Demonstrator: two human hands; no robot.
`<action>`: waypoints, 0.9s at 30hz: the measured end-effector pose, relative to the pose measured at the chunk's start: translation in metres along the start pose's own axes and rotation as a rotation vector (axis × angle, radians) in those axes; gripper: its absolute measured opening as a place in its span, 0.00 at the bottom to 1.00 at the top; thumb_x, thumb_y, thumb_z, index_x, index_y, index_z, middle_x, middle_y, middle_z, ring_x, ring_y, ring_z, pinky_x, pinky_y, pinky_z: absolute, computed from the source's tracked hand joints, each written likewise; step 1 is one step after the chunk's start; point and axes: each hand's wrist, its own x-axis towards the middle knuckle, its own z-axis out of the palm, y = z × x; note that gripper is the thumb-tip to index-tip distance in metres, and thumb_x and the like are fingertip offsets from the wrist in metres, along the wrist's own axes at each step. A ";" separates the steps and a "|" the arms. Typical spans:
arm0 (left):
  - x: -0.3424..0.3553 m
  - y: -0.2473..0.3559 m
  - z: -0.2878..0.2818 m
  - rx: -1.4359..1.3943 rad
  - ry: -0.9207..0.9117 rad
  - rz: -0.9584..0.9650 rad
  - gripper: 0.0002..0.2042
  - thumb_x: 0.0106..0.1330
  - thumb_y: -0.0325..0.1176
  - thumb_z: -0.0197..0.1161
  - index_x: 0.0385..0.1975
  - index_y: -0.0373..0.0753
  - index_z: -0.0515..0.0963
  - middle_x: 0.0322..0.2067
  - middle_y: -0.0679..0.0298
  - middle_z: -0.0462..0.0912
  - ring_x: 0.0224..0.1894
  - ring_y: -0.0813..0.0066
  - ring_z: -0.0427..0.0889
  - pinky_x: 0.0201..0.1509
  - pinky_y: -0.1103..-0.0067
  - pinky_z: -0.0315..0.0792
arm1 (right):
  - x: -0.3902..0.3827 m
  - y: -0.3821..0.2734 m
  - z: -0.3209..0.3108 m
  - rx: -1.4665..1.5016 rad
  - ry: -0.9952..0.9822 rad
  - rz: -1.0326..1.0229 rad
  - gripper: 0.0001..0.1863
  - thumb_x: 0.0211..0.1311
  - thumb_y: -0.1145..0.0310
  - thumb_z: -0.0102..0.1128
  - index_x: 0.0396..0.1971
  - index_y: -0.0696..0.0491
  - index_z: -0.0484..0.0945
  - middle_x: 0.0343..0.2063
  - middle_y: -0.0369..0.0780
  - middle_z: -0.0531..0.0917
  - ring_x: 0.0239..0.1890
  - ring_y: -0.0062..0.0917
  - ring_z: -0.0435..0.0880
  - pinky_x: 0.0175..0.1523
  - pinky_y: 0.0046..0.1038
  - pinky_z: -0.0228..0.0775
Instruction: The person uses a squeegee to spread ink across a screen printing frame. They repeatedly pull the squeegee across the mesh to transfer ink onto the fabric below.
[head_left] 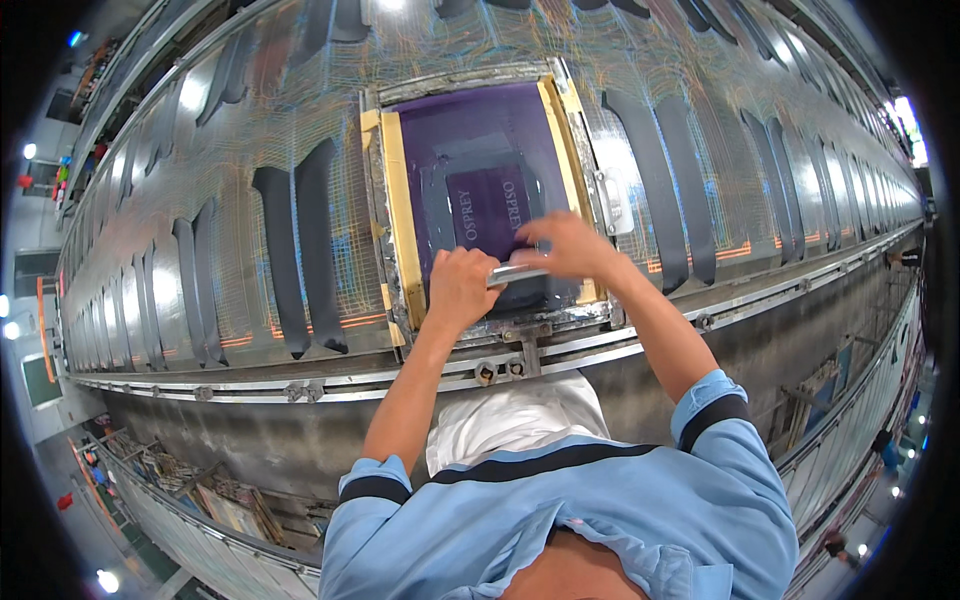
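A screen-printing frame [372, 190] with a purple mesh [480, 120] lies over the long table. Tan tape [398, 190] lines its inner sides, and pale lettering shows on the darker purple rectangle in the middle. My left hand [462, 288] is closed around the left end of a squeegee [515, 274] with a metal-coloured handle, low on the mesh. Over the squeegee's right end is my right hand [572, 248], slightly blurred, its fingers loosely bent and apart. The squeegee's lower edge is hard to make out.
Pairs of dark, strap-shaped pieces [320, 245] lie along the table [235, 260] on both sides of the frame. A metal rail [420, 378] with clamps runs along the near edge. A white handle-like piece [617, 200] sits at the frame's right side.
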 end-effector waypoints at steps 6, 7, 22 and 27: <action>0.007 -0.009 -0.006 -0.013 -0.151 -0.027 0.05 0.53 0.36 0.73 0.30 0.48 0.87 0.29 0.66 0.86 0.35 0.62 0.83 0.47 0.67 0.69 | 0.017 0.102 -0.018 -0.275 0.614 0.582 0.15 0.67 0.57 0.66 0.42 0.54 0.82 0.37 0.51 0.88 0.43 0.48 0.86 0.49 0.44 0.75; 0.017 -0.012 -0.011 -0.023 -0.192 -0.010 0.05 0.54 0.37 0.73 0.29 0.48 0.87 0.28 0.66 0.86 0.34 0.62 0.84 0.47 0.66 0.69 | 0.013 0.120 -0.012 -0.130 0.581 0.635 0.14 0.68 0.58 0.65 0.41 0.54 0.81 0.34 0.51 0.88 0.40 0.48 0.87 0.47 0.44 0.75; 0.117 -0.056 -0.028 0.038 0.061 -0.036 0.09 0.51 0.30 0.69 0.33 0.47 0.88 0.36 0.64 0.88 0.39 0.59 0.82 0.45 0.64 0.68 | 0.006 0.105 -0.029 0.186 0.627 0.636 0.11 0.68 0.63 0.66 0.36 0.55 0.81 0.20 0.47 0.85 0.23 0.40 0.85 0.33 0.40 0.73; -0.021 0.007 0.009 0.107 0.257 0.014 0.16 0.47 0.23 0.69 0.39 0.45 0.85 0.43 0.69 0.86 0.40 0.67 0.80 0.46 0.66 0.68 | 0.024 0.075 -0.058 0.125 0.570 0.704 0.12 0.68 0.60 0.67 0.37 0.54 0.82 0.19 0.45 0.84 0.22 0.35 0.84 0.32 0.38 0.72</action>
